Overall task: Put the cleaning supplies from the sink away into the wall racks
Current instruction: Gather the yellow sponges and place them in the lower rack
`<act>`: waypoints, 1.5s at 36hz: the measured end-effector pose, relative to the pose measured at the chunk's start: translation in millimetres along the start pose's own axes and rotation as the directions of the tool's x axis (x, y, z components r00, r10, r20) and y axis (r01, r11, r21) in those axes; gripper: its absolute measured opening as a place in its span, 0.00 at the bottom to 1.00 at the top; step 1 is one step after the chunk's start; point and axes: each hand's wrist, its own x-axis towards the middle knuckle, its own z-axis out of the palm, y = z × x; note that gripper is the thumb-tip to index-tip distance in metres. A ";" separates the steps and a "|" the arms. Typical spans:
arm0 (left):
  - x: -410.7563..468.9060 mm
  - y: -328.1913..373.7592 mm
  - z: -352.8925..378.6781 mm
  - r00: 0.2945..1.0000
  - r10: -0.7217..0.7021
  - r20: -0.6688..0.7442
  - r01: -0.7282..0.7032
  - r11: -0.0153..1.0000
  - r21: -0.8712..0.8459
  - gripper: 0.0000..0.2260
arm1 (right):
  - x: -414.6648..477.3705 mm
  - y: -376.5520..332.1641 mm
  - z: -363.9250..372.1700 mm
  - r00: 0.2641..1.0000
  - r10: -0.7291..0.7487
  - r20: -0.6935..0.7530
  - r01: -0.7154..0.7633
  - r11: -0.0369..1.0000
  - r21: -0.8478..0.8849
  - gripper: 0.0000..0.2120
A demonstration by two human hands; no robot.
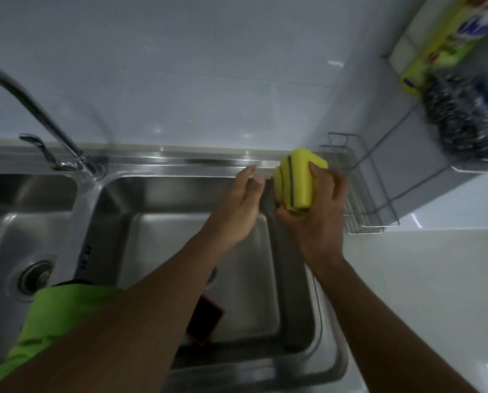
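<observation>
My right hand (319,219) grips a stack of yellow sponges (296,180) with dark green layers, held above the right rim of the steel sink (291,279). Just left of the sponges, my left hand (237,205) is open with fingers spread and holds nothing. A lower wire wall rack (359,191) sits right behind the sponges against the side wall. Higher up, an upper rack (475,165) carries steel wool scourers (461,120) and a yellow-green package (441,49). In the right basin a dark red pad (206,321) lies partly hidden by my left forearm.
A curved chrome faucet (38,114) rises at the back left between the two basins. The left basin has a round drain (36,277). A green cloth (58,316) hangs over the divider near me. White counter (421,279) stretches to the right of the sink.
</observation>
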 end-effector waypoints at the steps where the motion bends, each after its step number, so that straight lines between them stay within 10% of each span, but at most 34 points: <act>1: 2.1 5.5 9.2 0.999 0.025 0.034 -0.028 0.994 0.109 0.22 | 7.8 11.6 -11.7 0.999 0.015 -0.030 -0.016 0.999 -0.032 0.42; 8: 23.2 35.3 74.1 0.965 0.039 0.259 -0.180 0.817 0.547 0.24 | 53.4 86.6 -71.8 0.995 0.082 -0.062 -0.094 0.967 -0.238 0.44; 21: 54.7 44.7 152.2 0.896 0.021 0.444 -0.354 0.637 0.685 0.31 | 77.8 150.1 -78.6 0.963 0.100 0.249 -0.024 0.957 -0.290 0.36; 28: 61.1 40.9 157.8 0.880 0.044 0.473 -0.409 0.575 0.708 0.30 | 74.5 134.9 -85.1 0.972 -0.022 0.233 0.182 0.696 -0.695 0.22; 42: 65.7 41.8 162.3 0.885 0.009 0.465 -0.383 0.582 0.717 0.31 | 127.8 142.5 -53.6 0.958 0.085 0.274 0.039 0.908 -0.418 0.26; 54: 44.0 19.0 125.1 0.923 -0.004 0.384 -0.298 0.624 0.722 0.29 | 110.1 132.8 -41.5 0.971 -0.006 0.240 0.125 0.868 -0.481 0.34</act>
